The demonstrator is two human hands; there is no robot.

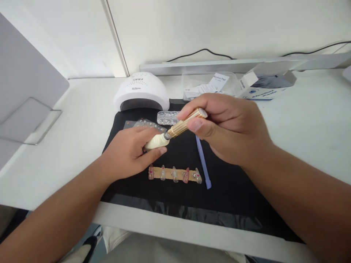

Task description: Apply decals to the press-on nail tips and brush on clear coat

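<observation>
"So, what lies nearest?"

"Below the front edge of the tabletop [170, 223], at six o'clock, pale cloth [113, 235] and shapes too blurred to name. Next comes the black mat [233, 184]; on it, at five from the cream bottle [155, 143], a tan strip [169, 174] bears five nail tips [174, 174], their trims hard to make out."

"And at four?"

"A purple stick [203, 160], its far end hidden behind the right hand [233, 128]."

"How do the hands stand?"

"The left hand [127, 148] curls closed round the bottle, above the mat, some fingers out of sight. The right pinches the gold cap [179, 127] between thumb and forefinger. Cap and bottle meet at a grey neck; I can't tell whether it's screwed tight."

"Farther out?"

"Clear sheets [131, 125] at eleven, partly covered by the left hand; a compartment case [166, 118] at one, its right end hidden. Beyond, a white lamp [142, 87] at eleven and an open alcohol pads box [263, 94] at two, some lettering blurred."
</observation>
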